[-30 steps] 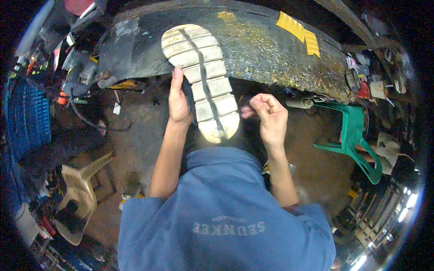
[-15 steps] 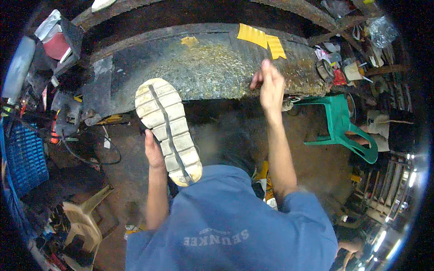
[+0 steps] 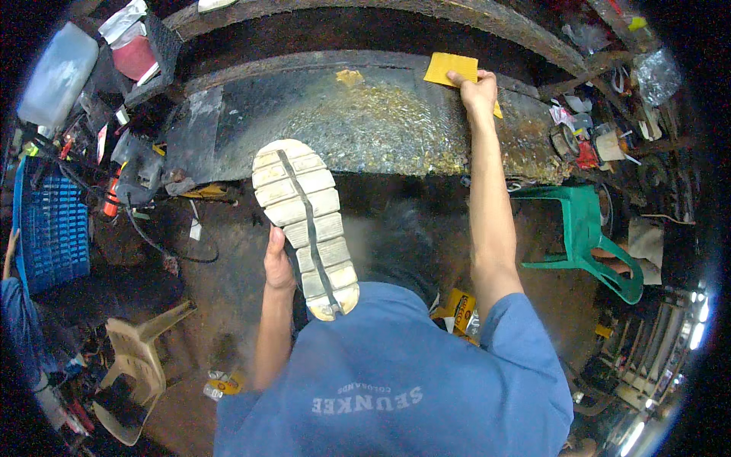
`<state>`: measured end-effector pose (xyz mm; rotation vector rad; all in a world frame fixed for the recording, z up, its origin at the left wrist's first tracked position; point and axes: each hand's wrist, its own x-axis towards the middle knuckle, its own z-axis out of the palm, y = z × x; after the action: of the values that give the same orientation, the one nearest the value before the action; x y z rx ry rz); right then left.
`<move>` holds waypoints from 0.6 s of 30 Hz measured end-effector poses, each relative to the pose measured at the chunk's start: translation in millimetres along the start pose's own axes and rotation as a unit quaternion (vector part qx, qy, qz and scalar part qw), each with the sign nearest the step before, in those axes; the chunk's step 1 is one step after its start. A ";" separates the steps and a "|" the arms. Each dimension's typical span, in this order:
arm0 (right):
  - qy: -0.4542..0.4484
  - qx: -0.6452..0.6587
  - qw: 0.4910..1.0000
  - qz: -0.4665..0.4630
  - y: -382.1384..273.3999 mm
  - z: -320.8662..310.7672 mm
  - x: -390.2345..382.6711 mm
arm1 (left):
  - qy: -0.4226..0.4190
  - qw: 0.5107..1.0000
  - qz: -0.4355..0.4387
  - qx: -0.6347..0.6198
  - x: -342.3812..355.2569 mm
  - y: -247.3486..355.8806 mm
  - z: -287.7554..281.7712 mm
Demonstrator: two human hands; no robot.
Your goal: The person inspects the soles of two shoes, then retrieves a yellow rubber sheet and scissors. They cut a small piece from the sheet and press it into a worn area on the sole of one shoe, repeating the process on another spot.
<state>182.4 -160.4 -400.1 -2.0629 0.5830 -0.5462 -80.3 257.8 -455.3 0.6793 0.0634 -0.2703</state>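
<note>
A shoe (image 3: 323, 202) is held bottom-up in front of my chest, its worn cream sole split by a dark lengthwise groove. My left hand (image 3: 279, 263) grips it from the left side; the thumb shows and the other fingers are hidden behind it. My right arm is stretched to the far right of the workbench (image 3: 259, 114). There my right hand (image 3: 479, 95) pinches the lower right part of a yellow ribbed sheet (image 3: 451, 65). A corner of a second yellow piece (image 3: 498, 110) shows beside the wrist, the rest covered by the hand.
A green plastic chair (image 3: 567, 209) stands right of the bench. At left are a blue basket (image 3: 53, 221), a cable and a beige chair (image 3: 137, 354). Cups and scraps crowd the bench's right end. A person's blue sleeve (image 3: 19, 324) shows at the far left edge.
My right hand has reached forward from the bench's near edge and closed on the yellow sheet. The shoe stays in my left hand; the whole view has shifted slightly.
</note>
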 end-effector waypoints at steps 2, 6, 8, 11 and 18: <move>-0.051 0.252 0.966 0.027 -4.6 -7.2 -14.8 | -0.023 1.000 -0.005 -0.003 3.1 2.6 2.7; -0.174 0.409 0.894 0.058 -19.0 -52.9 -107.8 | 0.055 0.993 0.017 0.101 12.8 11.4 12.3; -0.260 0.435 0.858 0.081 -29.7 -71.3 -156.2 | 0.046 0.997 0.012 0.069 22.4 16.2 17.1; -0.330 0.445 0.825 0.112 -46.3 -91.4 -218.1 | 0.029 0.996 0.050 0.074 34.0 22.1 28.4; -0.329 0.443 0.818 0.164 -70.7 -92.0 -286.4 | -0.001 0.998 0.066 0.007 70.7 32.2 53.3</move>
<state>-83.8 -16.0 -338.7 -1.0906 0.1771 0.1318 -5.2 232.3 -404.5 0.6943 0.0140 -0.1444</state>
